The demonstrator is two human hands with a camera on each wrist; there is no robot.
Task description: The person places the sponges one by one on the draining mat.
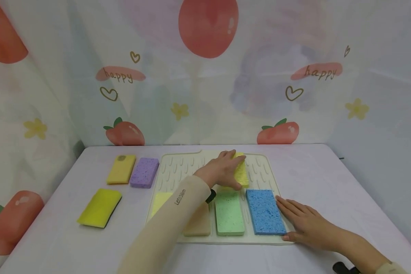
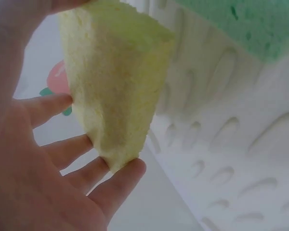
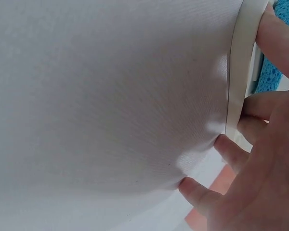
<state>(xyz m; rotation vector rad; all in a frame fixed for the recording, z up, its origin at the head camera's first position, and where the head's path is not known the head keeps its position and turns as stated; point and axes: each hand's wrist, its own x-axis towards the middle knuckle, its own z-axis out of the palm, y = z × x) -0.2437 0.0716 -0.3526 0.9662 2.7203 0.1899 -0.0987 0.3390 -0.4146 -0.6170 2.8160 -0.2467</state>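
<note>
While L hand [image 1: 222, 168] pinches the yellow sponge [image 1: 242, 176] just beyond the blue sponge [image 1: 265, 212], long axis approx. fore-aft, R hand [image 1: 306, 225], farther off, rests straight-fingered at blue's R side.

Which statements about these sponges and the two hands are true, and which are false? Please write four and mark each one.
1. The left hand grips a yellow sponge. True.
2. Both hands grip sponges. False: the right hand rests at the right edge of the mat.
3. The green sponge lies between the beige sponge and the blue sponge. True.
4. Every sponge lies on the mat. False: the purple sponge lies on the table.
</note>
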